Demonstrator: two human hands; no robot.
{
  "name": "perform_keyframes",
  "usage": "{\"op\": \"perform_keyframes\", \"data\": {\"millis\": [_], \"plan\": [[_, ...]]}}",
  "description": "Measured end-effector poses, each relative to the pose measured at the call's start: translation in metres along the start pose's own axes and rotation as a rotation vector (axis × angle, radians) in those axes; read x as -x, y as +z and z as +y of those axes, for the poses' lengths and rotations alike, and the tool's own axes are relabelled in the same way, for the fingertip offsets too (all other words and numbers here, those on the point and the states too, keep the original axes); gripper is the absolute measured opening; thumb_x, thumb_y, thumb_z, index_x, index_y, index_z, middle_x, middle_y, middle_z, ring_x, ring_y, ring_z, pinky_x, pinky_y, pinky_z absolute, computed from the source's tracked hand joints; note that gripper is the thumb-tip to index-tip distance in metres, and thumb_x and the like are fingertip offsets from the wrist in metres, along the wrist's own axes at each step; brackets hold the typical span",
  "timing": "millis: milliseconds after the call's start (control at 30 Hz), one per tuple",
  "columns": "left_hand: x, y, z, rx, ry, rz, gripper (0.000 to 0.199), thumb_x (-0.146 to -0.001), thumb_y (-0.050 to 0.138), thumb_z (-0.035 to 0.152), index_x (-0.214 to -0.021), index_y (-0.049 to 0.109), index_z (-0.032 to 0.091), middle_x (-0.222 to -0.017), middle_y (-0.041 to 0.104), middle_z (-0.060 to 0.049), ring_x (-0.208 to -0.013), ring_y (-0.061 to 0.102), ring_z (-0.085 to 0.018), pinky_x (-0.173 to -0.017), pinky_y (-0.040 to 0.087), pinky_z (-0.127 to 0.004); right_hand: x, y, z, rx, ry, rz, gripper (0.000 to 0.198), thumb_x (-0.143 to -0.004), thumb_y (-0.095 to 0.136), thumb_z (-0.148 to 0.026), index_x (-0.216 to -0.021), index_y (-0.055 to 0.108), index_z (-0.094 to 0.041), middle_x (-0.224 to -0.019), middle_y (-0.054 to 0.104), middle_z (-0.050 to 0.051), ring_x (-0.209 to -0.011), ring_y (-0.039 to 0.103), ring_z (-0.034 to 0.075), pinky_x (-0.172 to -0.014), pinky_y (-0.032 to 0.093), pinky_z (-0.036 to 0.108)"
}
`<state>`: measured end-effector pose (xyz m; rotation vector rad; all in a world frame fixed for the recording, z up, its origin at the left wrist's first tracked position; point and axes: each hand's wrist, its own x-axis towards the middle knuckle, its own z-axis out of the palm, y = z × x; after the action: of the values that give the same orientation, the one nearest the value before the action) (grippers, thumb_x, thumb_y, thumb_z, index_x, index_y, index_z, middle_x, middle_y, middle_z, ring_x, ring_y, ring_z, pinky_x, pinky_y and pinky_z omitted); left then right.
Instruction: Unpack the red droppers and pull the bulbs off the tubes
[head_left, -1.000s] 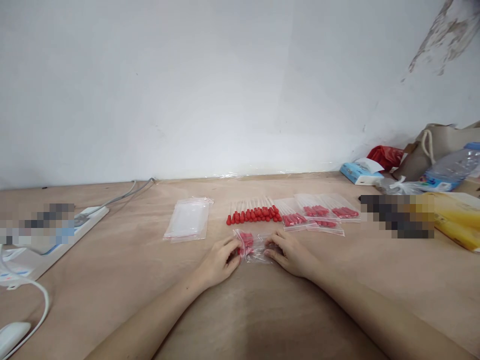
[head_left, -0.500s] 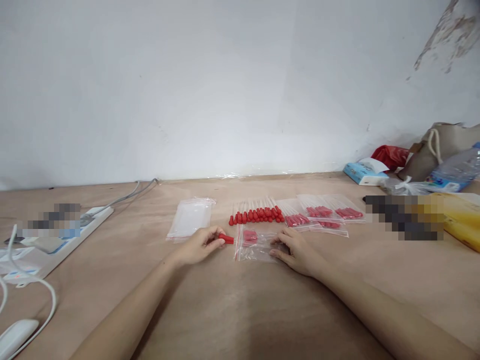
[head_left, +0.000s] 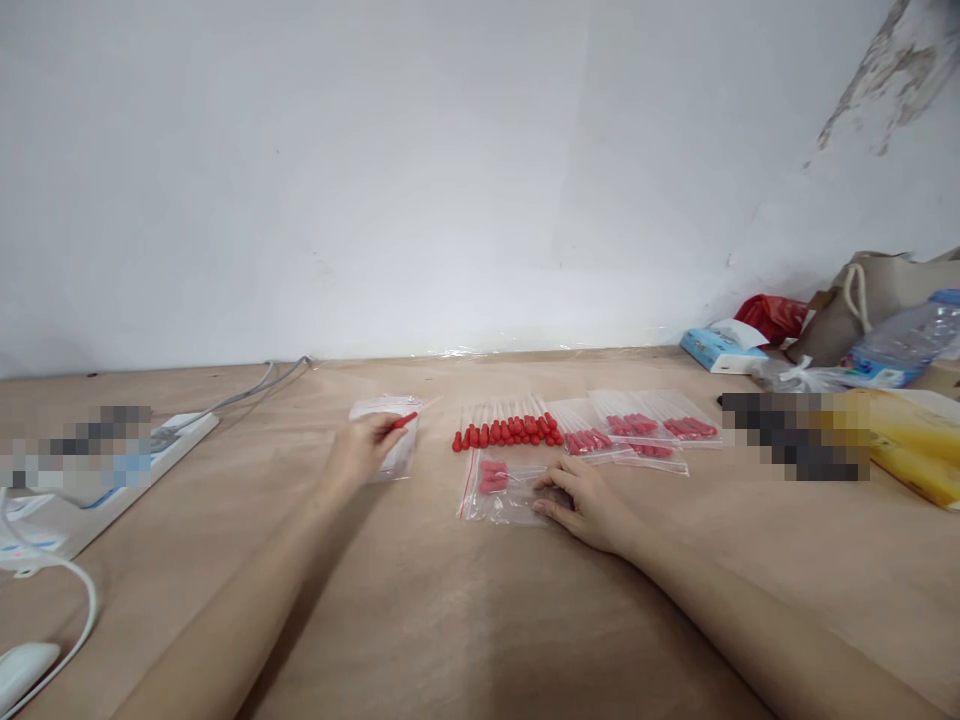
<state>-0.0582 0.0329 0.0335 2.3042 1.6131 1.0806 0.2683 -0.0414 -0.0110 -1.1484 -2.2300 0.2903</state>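
Observation:
My left hand [head_left: 360,450] is closed in a pinch on a dropper with a red rubber bulb [head_left: 405,420]; its thin clear tube points up and right. It hovers over a stack of clear zip bags [head_left: 397,462]. Curled on the right end of another zip bag [head_left: 517,508] is my right hand [head_left: 589,503], its thumb and fingers gripping the plastic. Inside that bag, near its red-striped mouth, are a few red bulbs [head_left: 493,477]. Behind it lies a row of loose droppers [head_left: 510,431], bulbs toward me and tubes toward the wall.
Filled zip bags of droppers [head_left: 634,425] overlap right of the row. At the far right are a tissue pack [head_left: 720,350], a plastic bottle [head_left: 907,340] and a yellow bag [head_left: 907,440]. A white power strip [head_left: 180,440] with cables lies at the left. The wall [head_left: 420,200] bounds the table's back.
My left hand has moved left and away from me, from the bag's mouth to the bag stack, carrying the red-bulbed dropper. My right hand stays at the bag. The view has shifted slightly.

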Motion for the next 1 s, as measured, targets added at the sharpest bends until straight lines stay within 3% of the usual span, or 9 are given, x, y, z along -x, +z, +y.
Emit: {"op": "perform_keyframes", "data": {"millis": [133,267,533,700,833,1000], "plan": [[0.002,0.037,0.015,-0.275,0.151,-0.076,0.026,-0.083,0.044,0.031,-0.098,0.063,0.021,-0.088,0.065,-0.006,-0.077,0.061,-0.018,-0.07,0.045,-0.028,0.0,-0.002,-0.001,-0.005,-0.004,-0.005,0.014,-0.079,0.053,-0.032,-0.085,0.056,-0.019,-0.086,0.053,0.005,-0.081,0.049,0.016,-0.072,0.041,0.03],[0.003,0.045,0.024,-0.337,0.169,-0.166,0.024,-0.084,0.044,0.028,-0.097,0.062,0.02,-0.086,0.062,-0.006,-0.075,0.06,-0.018,-0.067,0.044,-0.027,0.001,-0.002,0.0,-0.005,-0.001,-0.009,0.014,-0.079,0.053,-0.032,-0.085,0.056,-0.019,-0.086,0.052,0.004,-0.08,0.049,0.016,-0.071,0.041,0.03],[0.007,0.05,0.02,-0.099,0.142,-0.124,0.03,-0.078,0.053,0.039,-0.098,0.059,0.018,-0.103,0.058,-0.007,-0.094,0.055,-0.02,-0.084,0.043,-0.032,0.0,-0.001,0.001,-0.015,0.006,-0.005,0.014,-0.079,0.054,-0.032,-0.085,0.057,-0.019,-0.086,0.052,0.005,-0.08,0.049,0.016,-0.071,0.041,0.031],[0.007,0.053,0.019,0.023,0.131,-0.154,0.021,-0.078,0.053,0.037,-0.088,0.059,0.019,-0.094,0.061,-0.005,-0.085,0.058,-0.018,-0.075,0.046,-0.03,0.0,-0.001,0.001,-0.002,0.005,-0.016,0.014,-0.079,0.054,-0.032,-0.085,0.057,-0.02,-0.084,0.052,0.004,-0.078,0.049,0.016,-0.069,0.041,0.03],[0.006,0.055,0.018,0.091,0.084,-0.147,0.028,-0.076,0.055,0.037,-0.096,0.055,0.018,-0.093,0.06,-0.005,-0.082,0.059,-0.017,-0.074,0.047,-0.031,-0.001,0.0,0.001,-0.001,0.005,-0.013,0.015,-0.078,0.054,-0.032,-0.085,0.057,-0.019,-0.084,0.052,0.004,-0.077,0.049,0.015,-0.069,0.041,0.029],[0.017,0.051,0.03,0.069,0.131,-0.011,0.025,-0.077,0.055,0.033,-0.097,0.056,0.018,-0.099,0.056,-0.006,-0.093,0.054,-0.018,-0.085,0.043,-0.033,-0.001,-0.002,0.001,-0.008,0.008,-0.024,0.014,-0.078,0.055,-0.032,-0.085,0.057,-0.019,-0.085,0.052,0.004,-0.079,0.049,0.016,-0.07,0.041,0.03]]}}
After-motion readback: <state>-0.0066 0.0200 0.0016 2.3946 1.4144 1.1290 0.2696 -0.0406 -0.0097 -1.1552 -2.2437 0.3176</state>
